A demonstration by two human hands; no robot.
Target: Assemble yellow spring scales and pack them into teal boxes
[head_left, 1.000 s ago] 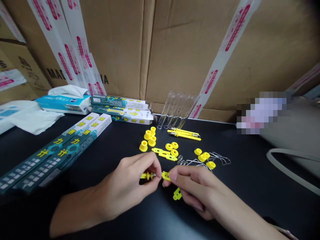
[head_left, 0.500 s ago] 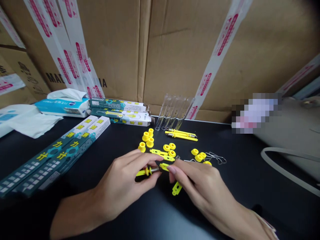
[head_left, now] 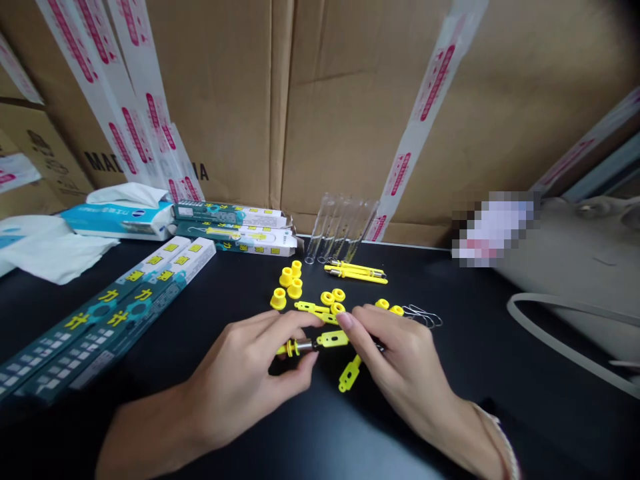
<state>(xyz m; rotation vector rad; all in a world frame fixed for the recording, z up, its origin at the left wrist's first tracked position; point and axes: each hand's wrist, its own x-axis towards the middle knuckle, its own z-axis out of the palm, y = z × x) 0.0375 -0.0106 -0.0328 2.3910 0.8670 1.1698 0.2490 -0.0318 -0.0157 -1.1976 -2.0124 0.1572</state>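
My left hand [head_left: 245,373] is closed round a yellow rod with a metal spring [head_left: 303,346], which lies level between thumb and fingers. My right hand [head_left: 405,360] pinches a flat yellow plastic strip with a slot [head_left: 334,339]; its left end meets the spring's end. Whether the two are hooked together I cannot tell. Below them a loose yellow strip [head_left: 349,375] lies on the table, partly under my right hand. Just beyond my fingers are another slotted yellow strip [head_left: 306,307] and several yellow rings [head_left: 339,295].
Yellow flanged caps [head_left: 287,277], clear tubes [head_left: 340,227] and yellow rods with springs [head_left: 356,272] stand or lie farther back. Wire hooks [head_left: 425,316] lie right. Long green boxes [head_left: 145,293] and a tissue pack [head_left: 117,219] are left; a grey bag [head_left: 575,267] is right.
My right hand has slid its grip rightward along the yellow strip, so more of its slotted end shows beside the spring. The view has shifted slightly.
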